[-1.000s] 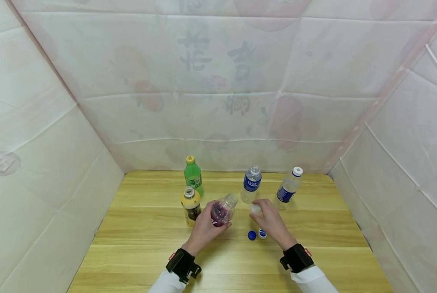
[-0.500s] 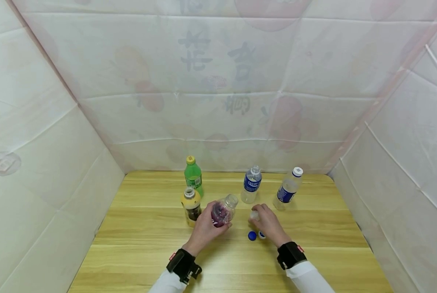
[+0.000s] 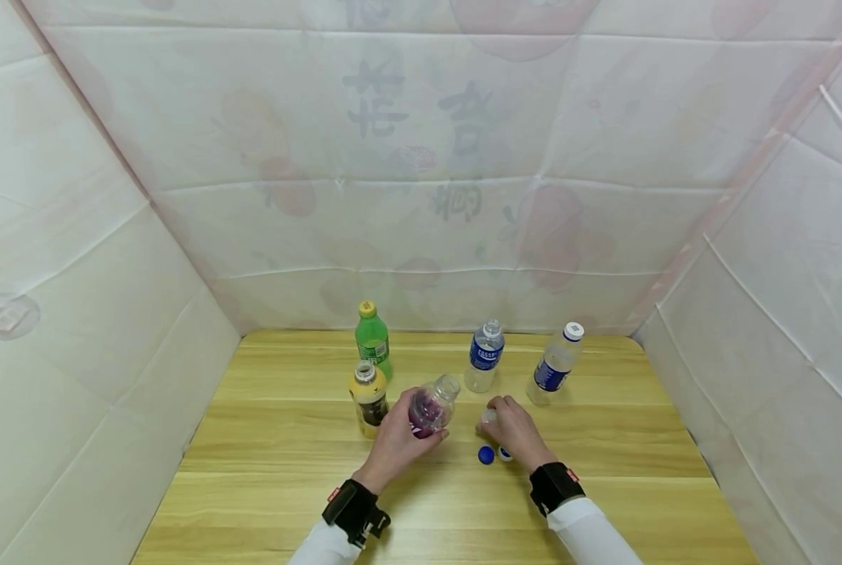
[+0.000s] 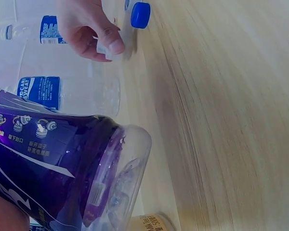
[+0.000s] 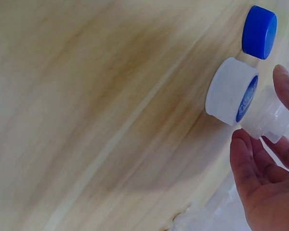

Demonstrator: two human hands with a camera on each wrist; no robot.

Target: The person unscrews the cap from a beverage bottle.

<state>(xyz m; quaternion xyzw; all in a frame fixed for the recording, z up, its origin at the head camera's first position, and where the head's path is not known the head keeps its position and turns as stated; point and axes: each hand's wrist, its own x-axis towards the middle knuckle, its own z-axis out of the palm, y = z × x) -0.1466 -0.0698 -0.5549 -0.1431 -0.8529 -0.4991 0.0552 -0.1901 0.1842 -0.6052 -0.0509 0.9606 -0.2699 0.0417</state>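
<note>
My left hand (image 3: pixel 396 446) grips a clear bottle with a purple label (image 3: pixel 429 410), tilted, its uncapped mouth pointing up and to the right. In the left wrist view the purple label (image 4: pixel 48 159) fills the lower left. My right hand (image 3: pixel 518 431) pinches a translucent whitish cap (image 5: pixel 267 118) between thumb and fingers, low over the table. Close to that hand lie a blue cap (image 3: pixel 486 455) and a white cap with a blue top (image 5: pixel 229 91); in the head view the hand partly covers the white one.
A yellow-labelled uncapped bottle (image 3: pixel 369 399) stands left of my left hand, a green bottle with a yellow cap (image 3: pixel 373 341) behind it. Farther back are an uncapped blue-labelled bottle (image 3: pixel 485 357) and a white-capped one (image 3: pixel 556 367). White cloth walls (image 3: pixel 421 196) enclose the wooden table (image 3: pixel 265 463).
My right hand has moved down and slightly left with the translucent cap, covering part of the white cap. The left hand and its bottle have hardly moved.
</note>
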